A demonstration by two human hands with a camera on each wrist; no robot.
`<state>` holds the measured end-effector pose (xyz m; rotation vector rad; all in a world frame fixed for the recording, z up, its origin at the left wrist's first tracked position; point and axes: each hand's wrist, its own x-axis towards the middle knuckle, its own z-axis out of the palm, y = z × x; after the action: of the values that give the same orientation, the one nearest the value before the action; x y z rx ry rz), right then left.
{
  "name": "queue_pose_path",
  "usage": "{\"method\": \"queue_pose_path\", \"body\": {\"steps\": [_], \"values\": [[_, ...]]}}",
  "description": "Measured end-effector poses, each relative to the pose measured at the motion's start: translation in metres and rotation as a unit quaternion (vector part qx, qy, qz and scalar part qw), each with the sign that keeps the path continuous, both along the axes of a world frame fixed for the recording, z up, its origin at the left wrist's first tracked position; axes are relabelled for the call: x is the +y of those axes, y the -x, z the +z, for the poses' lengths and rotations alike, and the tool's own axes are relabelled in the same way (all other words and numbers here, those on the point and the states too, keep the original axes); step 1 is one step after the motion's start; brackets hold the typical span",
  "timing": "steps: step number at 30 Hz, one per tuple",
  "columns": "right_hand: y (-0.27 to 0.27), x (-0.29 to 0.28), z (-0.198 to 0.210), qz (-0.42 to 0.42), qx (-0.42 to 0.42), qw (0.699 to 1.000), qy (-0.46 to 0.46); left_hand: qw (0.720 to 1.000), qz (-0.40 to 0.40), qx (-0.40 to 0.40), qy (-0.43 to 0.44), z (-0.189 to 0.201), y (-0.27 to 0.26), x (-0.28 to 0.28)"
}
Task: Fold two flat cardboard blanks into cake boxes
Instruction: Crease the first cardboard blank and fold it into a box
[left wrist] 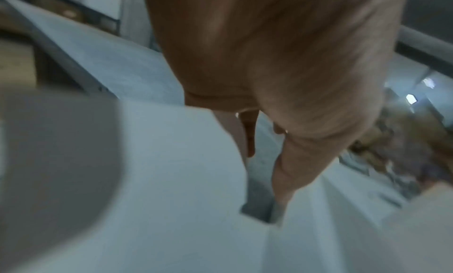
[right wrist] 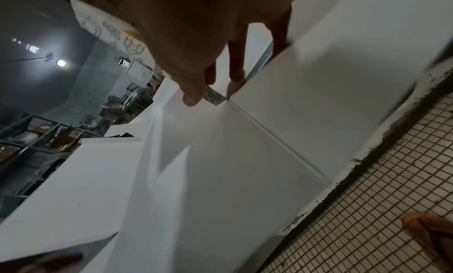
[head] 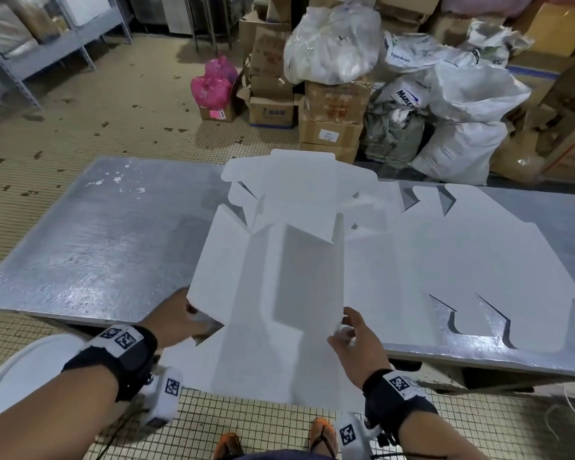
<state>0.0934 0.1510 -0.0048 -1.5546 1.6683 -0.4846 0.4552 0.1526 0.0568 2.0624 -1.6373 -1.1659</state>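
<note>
At the table (head: 80, 227) edge, my left hand (head: 176, 315) and right hand (head: 356, 340) pinch the first blank (head: 279, 293), side walls half-raised; next, lock its corner tabs.

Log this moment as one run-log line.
stage: first blank partly folded, lifted | left hand: grips its left edge | right hand: grips its right edge | second blank: flat on metal table

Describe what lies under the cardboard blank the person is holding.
Under the held blank show the metal table and part of a second flat blank. How far that second blank reaches underneath is covered.
</note>
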Motion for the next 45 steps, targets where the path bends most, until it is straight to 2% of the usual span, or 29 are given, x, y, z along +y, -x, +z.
{"method": "queue_pose_path", "body": {"steps": [3, 5, 7, 9, 12, 15, 17, 19, 23, 25, 28, 30, 34, 38, 42, 45], "values": [[0.002, -0.003, 0.0, 0.012, 0.006, 1.0, 0.0, 0.988, 0.087, 0.088, 0.09, 0.015, -0.002, -0.018], [0.003, -0.004, -0.003, 0.016, 0.007, 1.0, -0.002, 0.985, 0.087, 0.071, 0.133, 0.025, -0.002, -0.03], [0.005, -0.007, -0.006, 0.021, 0.0, 1.0, -0.01, 0.986, 0.025, -0.02, 0.162, 0.039, 0.01, -0.04], [0.006, -0.011, -0.009, 0.025, -0.01, 0.999, -0.02, 0.975, -0.041, -0.084, 0.203, 0.055, 0.034, -0.05], [0.008, -0.015, -0.011, 0.032, -0.012, 0.999, -0.022, 0.963, -0.12, -0.054, 0.235, 0.059, 0.078, -0.06], [0.011, -0.018, -0.009, 0.049, -0.005, 0.999, -0.022, 0.958, -0.217, 0.01, 0.185, 0.054, 0.129, -0.064], [0.014, -0.019, -0.005, 0.066, -0.008, 0.998, -0.023, 0.954, -0.271, 0.011, 0.13, 0.045, 0.156, -0.063], [0.018, -0.021, -0.001, 0.073, -0.013, 0.997, -0.027, 0.951, -0.29, -0.007, 0.109, 0.033, 0.174, -0.061], [0.023, -0.023, 0.005, 0.077, -0.024, 0.995, -0.051, 0.95, -0.282, -0.013, 0.13, 0.019, 0.184, -0.06], [0.023, -0.022, 0.005, 0.069, -0.032, 0.996, -0.054, 0.937, -0.325, -0.051, 0.118, 0.025, 0.184, -0.066], [0.021, -0.021, 0.001, 0.053, -0.018, 0.998, -0.037, 0.901, -0.406, -0.145, 0.049, 0.042, 0.188, -0.084], [0.018, -0.02, 0.001, 0.044, -0.007, 0.999, -0.03, 0.892, -0.419, -0.172, -0.003, 0.049, 0.193, -0.094], [0.011, -0.011, 0.005, 0.005, 0.011, 1.0, -0.024, 0.901, -0.4, -0.155, -0.062, 0.037, 0.195, -0.096], [0.007, 0.001, 0.01, -0.052, 0.076, 0.995, -0.023, 0.913, -0.381, -0.135, -0.058, 0.02, 0.184, -0.086], [0.011, 0.028, 0.017, -0.154, 0.134, 0.978, 0.037, 0.916, -0.385, -0.11, 0.011, 0.005, 0.166, -0.081], [0.018, 0.055, 0.023, -0.265, 0.081, 0.961, 0.017, 0.923, -0.374, -0.017, 0.088, -0.001, 0.156, -0.08]]}}
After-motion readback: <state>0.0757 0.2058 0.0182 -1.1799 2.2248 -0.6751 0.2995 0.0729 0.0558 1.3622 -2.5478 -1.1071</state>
